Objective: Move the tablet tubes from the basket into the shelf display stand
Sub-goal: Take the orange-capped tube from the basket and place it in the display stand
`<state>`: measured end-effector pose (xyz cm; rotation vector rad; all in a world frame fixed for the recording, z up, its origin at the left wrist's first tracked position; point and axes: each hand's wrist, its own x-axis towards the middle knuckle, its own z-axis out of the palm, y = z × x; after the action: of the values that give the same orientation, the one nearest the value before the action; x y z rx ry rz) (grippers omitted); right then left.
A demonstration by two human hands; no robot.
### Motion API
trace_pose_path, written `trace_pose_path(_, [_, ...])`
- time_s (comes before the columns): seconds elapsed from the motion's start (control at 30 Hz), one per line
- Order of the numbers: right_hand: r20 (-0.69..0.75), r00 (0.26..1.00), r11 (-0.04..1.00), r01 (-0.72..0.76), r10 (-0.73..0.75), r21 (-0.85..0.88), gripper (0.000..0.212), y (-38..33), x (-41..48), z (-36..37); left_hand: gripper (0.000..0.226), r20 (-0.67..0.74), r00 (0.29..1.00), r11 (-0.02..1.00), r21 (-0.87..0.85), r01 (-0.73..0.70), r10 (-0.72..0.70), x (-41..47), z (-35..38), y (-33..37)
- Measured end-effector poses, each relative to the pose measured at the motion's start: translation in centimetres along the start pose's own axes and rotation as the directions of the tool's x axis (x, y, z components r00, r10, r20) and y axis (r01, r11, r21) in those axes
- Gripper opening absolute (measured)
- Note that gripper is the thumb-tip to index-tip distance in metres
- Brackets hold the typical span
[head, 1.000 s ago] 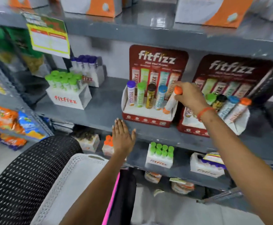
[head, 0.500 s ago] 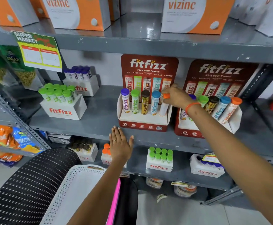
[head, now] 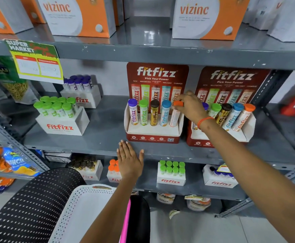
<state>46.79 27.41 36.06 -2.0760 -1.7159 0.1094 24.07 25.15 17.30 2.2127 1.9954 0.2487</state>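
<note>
A red fitfizz display stand (head: 153, 135) sits on the middle shelf. It holds purple-, green-, brown- and blue-capped tubes upright. In its rightmost slot stands an orange-capped tube (head: 175, 116). My right hand (head: 190, 106) pinches that tube's orange cap. My left hand (head: 129, 159) rests flat and open against the shelf's front edge, below the stand. The white perforated basket (head: 76, 204) sits low in front of me; no tubes show in its visible part.
A second filled fitfizz stand (head: 231, 130) stands just right of the first. White fitfizz boxes of green-capped tubes (head: 62, 118) and purple-capped tubes (head: 81, 92) sit at left. More boxes fill the lower shelf (head: 171, 174). A black perforated seat back (head: 29, 204) is at bottom left.
The orange-capped tube went from tilted at the slot to upright and seated in the stand's rightmost slot, my right hand still on its cap. My left hand stayed at the shelf edge.
</note>
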Motion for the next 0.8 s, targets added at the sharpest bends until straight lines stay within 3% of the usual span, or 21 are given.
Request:
trace_pose_path(0.07, [0.09, 0.994, 0.998, 0.06, -0.058, -0.014, 0.034, 0.2, 0.4, -0.4, 0.082, -0.006, 1.0, 1.0, -0.003, 0.0, 0.0, 0.0, 0.1, 0.0])
trace_pose_path(0.17, [0.191, 0.978, 0.996, 0.086, -0.087, 0.009, 0.047, 0.5, 0.5, -0.6, 0.081, -0.016, 1.0, 1.0, 0.002, 0.0, 0.0, 0.0, 0.3, -0.1])
trace_pose_path(0.23, [0.145, 0.989, 0.999, 0.042, -0.04, -0.01, 0.051, 0.4, 0.4, -0.3, 0.082, -0.012, 1.0, 1.0, 0.004, 0.001, -0.001, 0.0, 0.3, -0.1])
trace_pose_path(0.33, [0.032, 0.999, 1.0, -0.004, 0.005, -0.02, 0.041, -0.1, 0.2, -0.1, 0.083, 0.017, 1.0, 1.0, 0.011, 0.002, -0.002, 0.1, 0.1, 0.0])
trace_pose_path(0.43, [0.115, 0.993, 0.999, 0.038, -0.038, 0.002, 0.032, -0.3, 0.3, -0.5, 0.081, 0.048, 0.999, 1.0, 0.025, 0.01, -0.011, 0.0, -0.4, 0.1])
trace_pose_path(0.57, [0.194, 0.976, 0.995, 0.092, -0.1, 0.046, 0.044, -0.2, 0.4, -0.9, 0.079, 0.091, 0.996, 0.998, 0.059, 0.005, -0.01, 0.0, -1.0, 0.4])
trace_pose_path(0.63, [0.164, 0.985, 0.998, 0.042, -0.048, 0.045, 0.052, -0.3, 0.2, -0.9, 0.078, 0.103, 0.995, 0.998, 0.063, 0.007, -0.014, 0.1, -1.1, 0.5])
trace_pose_path(0.8, [0.043, 0.996, 0.995, 0.069, -0.072, 0.067, 0.029, -0.2, -0.1, -0.5, 0.077, 0.129, 0.992, 0.998, 0.06, -0.002, -0.006, 0.1, -1.3, 0.4])
